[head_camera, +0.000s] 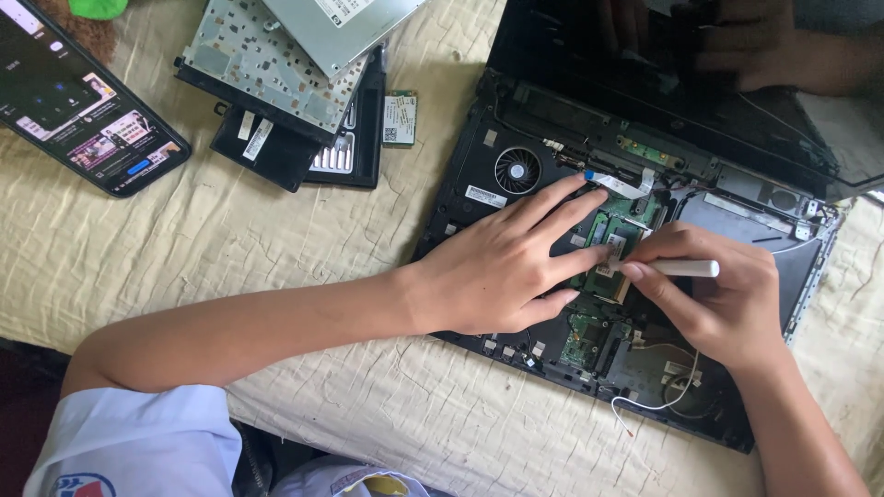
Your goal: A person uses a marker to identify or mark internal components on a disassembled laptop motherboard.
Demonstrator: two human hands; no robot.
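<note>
An opened black laptop base [516, 110] lies on a cream cloth, with its fan [517, 169] and green circuit boards exposed. My left hand [506, 262] rests flat on the base with fingers spread, fingertips on a green memory module [615, 232]. My right hand [714, 294] pinches a white pen-shaped tool [686, 268], its tip at the module's edge. The laptop's dark screen [681, 83] leans back behind and mirrors both hands.
A smartphone [78, 97] with a lit screen lies at the upper left. Removed laptop parts, a keyboard backing [267, 64], a black cover [276, 152] and a small green card [400, 118], are stacked at the top centre. A loose white wire [658, 400] trails from the base.
</note>
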